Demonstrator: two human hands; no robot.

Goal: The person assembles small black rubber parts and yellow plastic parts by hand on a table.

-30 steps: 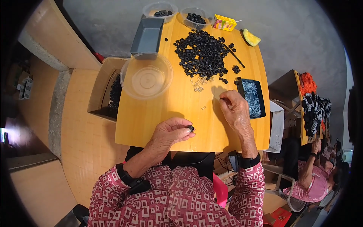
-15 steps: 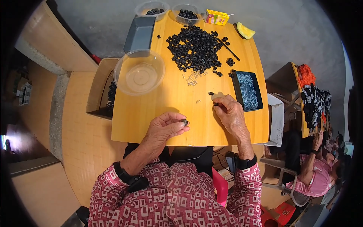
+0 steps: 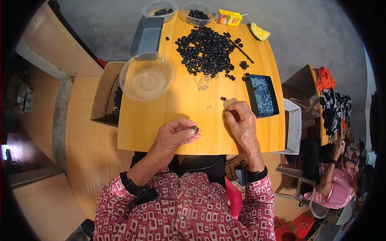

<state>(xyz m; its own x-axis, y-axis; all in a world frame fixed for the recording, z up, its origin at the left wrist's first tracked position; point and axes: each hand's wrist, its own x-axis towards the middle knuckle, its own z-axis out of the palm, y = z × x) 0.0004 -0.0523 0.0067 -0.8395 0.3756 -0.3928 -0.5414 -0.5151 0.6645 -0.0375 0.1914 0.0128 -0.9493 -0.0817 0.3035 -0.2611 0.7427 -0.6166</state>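
Note:
My left hand [image 3: 175, 135] pinches a small black rubber ring [image 3: 195, 129] between thumb and fingertips near the front edge of the yellow wooden table [image 3: 161, 120]. My right hand [image 3: 241, 122] rests on the table to the right, its fingertips closed on a tiny metal piece [image 3: 226, 110]. A lone black ring [image 3: 223, 98] lies just beyond it. A black tray of small silvery parts [image 3: 262, 95] sits beside my right hand. A large heap of black rings [image 3: 206, 50] fills the far middle of the table.
A clear empty plastic bowl [image 3: 146, 76] stands at the left, a grey tray [image 3: 147, 35] behind it. Two clear tubs with rings [image 3: 196, 14], a yellow carton [image 3: 228, 17] and a yellow wedge [image 3: 260, 32] line the far edge. A cardboard box [image 3: 107, 94] sits left; another person [image 3: 341, 180] works at right.
My left hand has lifted slightly and drawn nearer with the ring. My right hand has shifted a little toward the front, still by the tray.

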